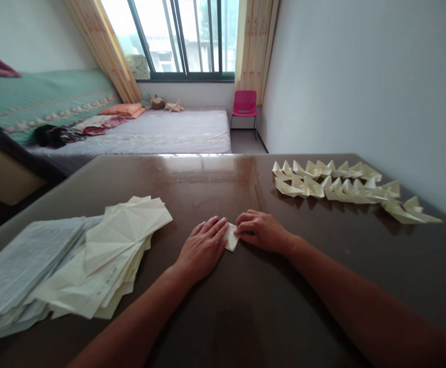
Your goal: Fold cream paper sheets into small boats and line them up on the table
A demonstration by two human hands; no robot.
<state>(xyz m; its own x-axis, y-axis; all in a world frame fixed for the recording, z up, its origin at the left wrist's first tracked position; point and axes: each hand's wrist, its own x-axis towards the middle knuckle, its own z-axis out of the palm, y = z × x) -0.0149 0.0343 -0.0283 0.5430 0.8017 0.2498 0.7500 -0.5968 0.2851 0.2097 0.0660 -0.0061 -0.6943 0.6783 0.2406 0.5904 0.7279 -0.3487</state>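
Observation:
A small folded piece of cream paper [231, 237] lies on the brown table between my hands. My left hand [204, 248] rests flat on its left part, fingers stretched out and covering some of it. From the other side, my right hand [263, 231] holds the paper's right edge with curled fingers; the fingertips are pressed together there. To the left is a pile of creased cream sheets [127, 230]. Folded paper boats [338, 186] stand in two rows at the far right of the table.
A thick stack of printed paper [27, 266] lies at the table's left side. The glossy brown table [192, 179] reaches toward a bed [177, 133]. Beyond its far edge stands a pink chair [245, 105]. A white wall [361, 76] runs along the right.

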